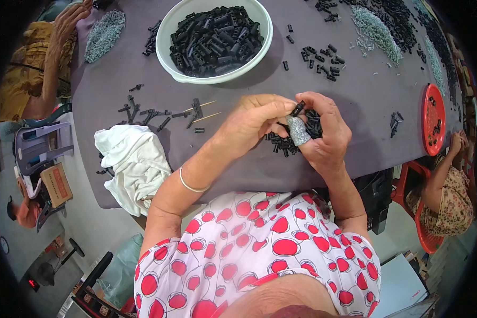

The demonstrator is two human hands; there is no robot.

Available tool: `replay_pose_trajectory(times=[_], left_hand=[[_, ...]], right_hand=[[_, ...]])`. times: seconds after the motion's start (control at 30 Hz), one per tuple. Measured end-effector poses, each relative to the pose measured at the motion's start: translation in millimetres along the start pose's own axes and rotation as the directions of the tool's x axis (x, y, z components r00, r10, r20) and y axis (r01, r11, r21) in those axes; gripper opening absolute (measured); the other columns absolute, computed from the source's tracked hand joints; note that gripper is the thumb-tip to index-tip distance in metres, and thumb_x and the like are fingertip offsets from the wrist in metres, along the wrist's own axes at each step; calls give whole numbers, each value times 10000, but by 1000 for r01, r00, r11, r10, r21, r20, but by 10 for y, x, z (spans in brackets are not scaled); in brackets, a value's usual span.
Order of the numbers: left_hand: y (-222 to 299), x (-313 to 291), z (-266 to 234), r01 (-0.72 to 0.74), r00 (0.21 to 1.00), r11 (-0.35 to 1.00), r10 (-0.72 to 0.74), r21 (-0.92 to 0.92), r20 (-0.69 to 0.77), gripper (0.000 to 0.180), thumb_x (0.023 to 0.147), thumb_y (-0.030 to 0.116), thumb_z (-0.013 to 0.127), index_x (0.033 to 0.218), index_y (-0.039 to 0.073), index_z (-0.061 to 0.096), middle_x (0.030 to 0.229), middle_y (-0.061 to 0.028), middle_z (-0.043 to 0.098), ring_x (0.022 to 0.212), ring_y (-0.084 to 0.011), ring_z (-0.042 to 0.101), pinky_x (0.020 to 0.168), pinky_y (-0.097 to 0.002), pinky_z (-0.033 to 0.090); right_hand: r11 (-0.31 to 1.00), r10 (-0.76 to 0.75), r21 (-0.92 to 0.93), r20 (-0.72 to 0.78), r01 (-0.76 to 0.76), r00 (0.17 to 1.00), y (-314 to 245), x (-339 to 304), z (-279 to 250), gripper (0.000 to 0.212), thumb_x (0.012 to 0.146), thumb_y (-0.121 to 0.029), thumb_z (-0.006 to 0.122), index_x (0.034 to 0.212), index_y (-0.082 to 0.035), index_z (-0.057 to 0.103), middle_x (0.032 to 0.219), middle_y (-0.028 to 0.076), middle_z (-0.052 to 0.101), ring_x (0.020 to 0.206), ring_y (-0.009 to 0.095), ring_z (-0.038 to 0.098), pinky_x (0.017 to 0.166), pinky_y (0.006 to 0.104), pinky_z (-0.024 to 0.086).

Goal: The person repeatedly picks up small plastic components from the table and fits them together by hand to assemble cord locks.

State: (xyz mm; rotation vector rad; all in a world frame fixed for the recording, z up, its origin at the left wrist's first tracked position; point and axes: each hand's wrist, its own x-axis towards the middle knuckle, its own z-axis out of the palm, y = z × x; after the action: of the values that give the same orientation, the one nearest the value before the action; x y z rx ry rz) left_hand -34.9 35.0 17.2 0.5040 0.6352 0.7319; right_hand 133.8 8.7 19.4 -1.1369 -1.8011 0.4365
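Note:
My left hand and my right hand meet above the grey table. Together their fingertips pinch one small black plastic piece. A grey fabric cot covers my right thumb. Under the hands lies a small heap of similar black pieces, partly hidden by my fingers. A thin bangle circles my left wrist.
A white bowl full of black pieces stands at the back. Loose black pieces and two wooden sticks lie left of my hands, by a white cloth. Grey piles of tiny parts and a red lid sit around. Other people sit left and right.

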Motion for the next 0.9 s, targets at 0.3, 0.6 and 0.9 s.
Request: replay_pose_trajectory(times=[0.3, 0.6, 0.9], left_hand=[[-81, -6, 51, -123, 986, 970, 143, 211, -82, 216, 903, 190, 615, 974, -2, 683, 872, -50, 684, 732, -69, 601, 620, -188, 469], [-64, -10, 61, -72, 978, 988, 96, 134, -184, 140, 870, 86, 611, 933, -26, 667, 864, -107, 673, 781, -171, 636, 727, -310, 521], [-84, 8, 57, -130, 974, 964, 168, 234, -153, 165, 872, 134, 626, 884, -20, 683, 788, -43, 678, 643, -50, 570, 571, -186, 450]], right_hand=[[996, -90, 16, 7, 90, 996, 44, -3, 34, 510, 634, 10, 735, 1116, 11, 567, 998, 143, 606, 797, 264, 603, 671, 323, 511], [978, -70, -188, 105, 89, 992, 15, 52, -50, 557, 578, -29, 727, 1105, 31, 557, 949, 151, 610, 805, 308, 606, 668, 373, 515], [935, -106, -318, 167, 156, 980, -16, 75, -18, 501, 595, -80, 736, 1060, 2, 568, 813, 92, 613, 728, 264, 619, 579, 353, 509]])
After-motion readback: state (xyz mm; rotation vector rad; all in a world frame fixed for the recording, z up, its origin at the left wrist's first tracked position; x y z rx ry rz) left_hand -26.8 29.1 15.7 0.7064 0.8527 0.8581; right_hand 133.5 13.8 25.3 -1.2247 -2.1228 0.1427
